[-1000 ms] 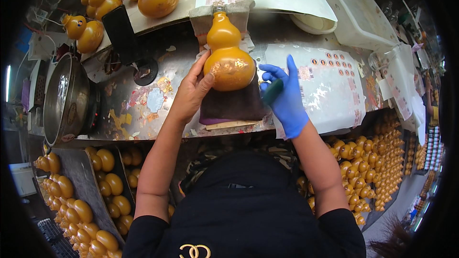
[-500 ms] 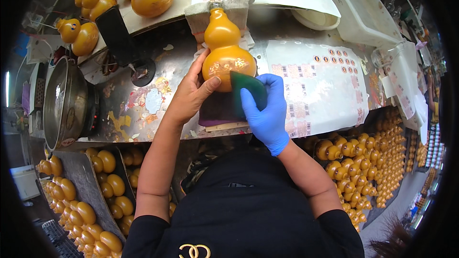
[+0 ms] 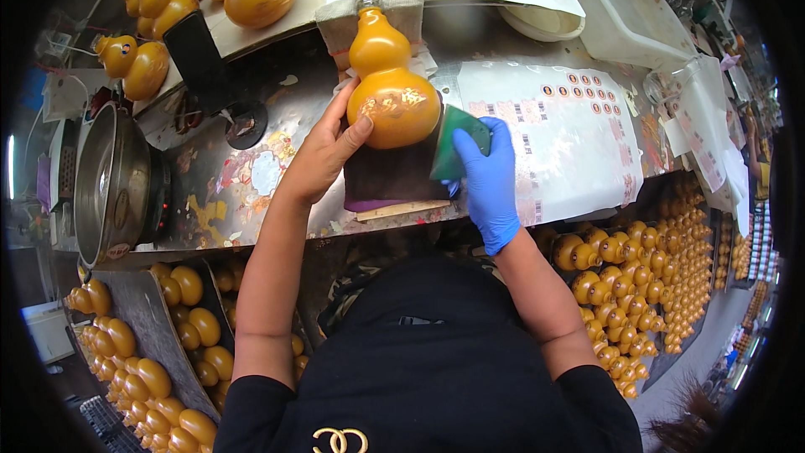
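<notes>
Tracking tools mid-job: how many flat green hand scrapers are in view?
1: the flat green scraper, in the blue-gloved right hand, beside the glossy amber gourd-shaped vessel that the bare left hand holds. Others may be hidden.

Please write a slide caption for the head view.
Bare left grip on an orange gourd; blue-gloved right grip holding a green pad.

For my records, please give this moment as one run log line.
left hand: gripping amber gourd, lower bulb; right hand: gloved, holding green tool beside gourd; printed sheet: right of gourd
</notes>
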Motion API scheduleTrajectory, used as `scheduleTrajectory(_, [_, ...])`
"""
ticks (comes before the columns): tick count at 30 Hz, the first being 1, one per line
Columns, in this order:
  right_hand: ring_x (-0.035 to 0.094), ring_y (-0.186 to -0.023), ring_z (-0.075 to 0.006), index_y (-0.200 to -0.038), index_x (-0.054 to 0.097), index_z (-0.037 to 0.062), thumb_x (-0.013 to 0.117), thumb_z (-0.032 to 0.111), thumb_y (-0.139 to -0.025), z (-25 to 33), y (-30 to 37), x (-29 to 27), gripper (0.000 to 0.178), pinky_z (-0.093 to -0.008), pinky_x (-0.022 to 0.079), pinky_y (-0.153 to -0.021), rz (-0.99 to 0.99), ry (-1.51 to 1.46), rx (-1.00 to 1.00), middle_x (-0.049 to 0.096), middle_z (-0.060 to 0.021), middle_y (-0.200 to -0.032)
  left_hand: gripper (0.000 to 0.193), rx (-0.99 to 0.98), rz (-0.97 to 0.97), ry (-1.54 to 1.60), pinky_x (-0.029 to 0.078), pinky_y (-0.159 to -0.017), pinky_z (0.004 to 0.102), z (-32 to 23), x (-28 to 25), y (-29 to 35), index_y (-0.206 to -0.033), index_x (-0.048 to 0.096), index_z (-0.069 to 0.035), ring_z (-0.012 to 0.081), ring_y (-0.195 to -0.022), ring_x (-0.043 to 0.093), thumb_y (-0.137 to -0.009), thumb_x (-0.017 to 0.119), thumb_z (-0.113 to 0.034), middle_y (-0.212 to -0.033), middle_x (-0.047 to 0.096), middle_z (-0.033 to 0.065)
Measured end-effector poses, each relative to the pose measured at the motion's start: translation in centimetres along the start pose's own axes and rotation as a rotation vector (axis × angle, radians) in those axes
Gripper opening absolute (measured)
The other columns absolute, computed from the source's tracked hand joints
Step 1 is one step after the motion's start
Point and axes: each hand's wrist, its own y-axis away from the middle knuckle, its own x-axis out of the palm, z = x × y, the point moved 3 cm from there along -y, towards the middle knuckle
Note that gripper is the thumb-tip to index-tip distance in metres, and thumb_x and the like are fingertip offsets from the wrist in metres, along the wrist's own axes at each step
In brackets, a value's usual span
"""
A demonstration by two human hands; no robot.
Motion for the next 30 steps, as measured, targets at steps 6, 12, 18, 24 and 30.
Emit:
scheduleTrajectory(6, [0.057, -0.084, -0.0165, -0.104, 0.065, 0.0075, 0.070, -0.010, -0.074, 5.1, 0.1, 0.6, 0.035, -0.0263, 0.046, -0.069, -0.171, 0.230, -0.536, 0.059, -0.0057, -0.095, 0.079, -0.003, 0.052, 0.059, 0.019, -0.114, 0.0317, 0.0, -0.3, -0.2, -0.149, 0.019, 0.003, 0.0205, -0.140, 0.026, -0.095, 0.056, -0.042, -0.150, 0.030, 0.0138])
scheduleTrajectory(12, [0.056, -0.068, -0.0200, -0.101, 0.069, 0.0100, 0.073, -0.002, -0.064, 6.2, 1.1, 3.7, 0.039, -0.0292, 0.043, -0.056, -0.016, 0.403, -0.682, 0.059, -0.0015, -0.093, 0.075, -0.031, 0.068, 0.138, 0.019, -0.114, 0.0314, -0.2, -0.2, 0.0, -0.148, 0.021, 0.002, 0.0190, -0.139, 0.027, -0.095, 0.056, -0.037, -0.149, 0.032, 0.0126])
scheduleTrajectory(18, [0.055, -0.063, -0.0192, -0.095, 0.068, 0.0105, 0.070, 0.001, -0.066, 7.4, 1.7, 5.2, 0.031, -0.0317, 0.046, -0.057, 0.022, 0.474, -0.706, 0.059, -0.0012, -0.094, 0.072, -0.052, 0.096, 0.230, 0.021, -0.113, 0.0313, -0.4, -0.3, 0.0, -0.149, 0.021, 0.001, 0.0193, -0.138, 0.030, -0.096, 0.056, -0.034, -0.149, 0.032, 0.0116])
scheduleTrajectory(24, [0.062, -0.080, -0.0171, -0.104, 0.065, 0.0058, 0.063, 0.004, -0.082, 5.7, 2.0, 3.1, 0.022, -0.0300, 0.049, -0.070, 0.171, -0.108, -0.242, 0.067, -0.0063, -0.093, 0.069, 0.031, -0.089, -0.043, 0.025, -0.112, 0.0336, -1.1, -0.5, 0.3, -0.148, 0.023, 0.000, 0.0215, -0.136, 0.033, -0.097, 0.054, -0.034, -0.148, 0.034, 0.0134])
scheduleTrajectory(30, [0.056, -0.074, -0.0061, -0.099, 0.060, 0.0031, 0.057, 0.031, -0.093, 0.9, -3.3, -1.5, 0.029, -0.0195, 0.044, -0.067, 0.210, -0.473, 0.617, 0.060, -0.0017, -0.077, 0.074, 0.078, -0.158, 0.091, 0.027, -0.110, 0.0328, 0.4, 0.8, 0.3, -0.146, 0.028, -0.001, 0.0230, -0.133, 0.038, -0.094, 0.056, -0.046, -0.142, 0.041, 0.0153])
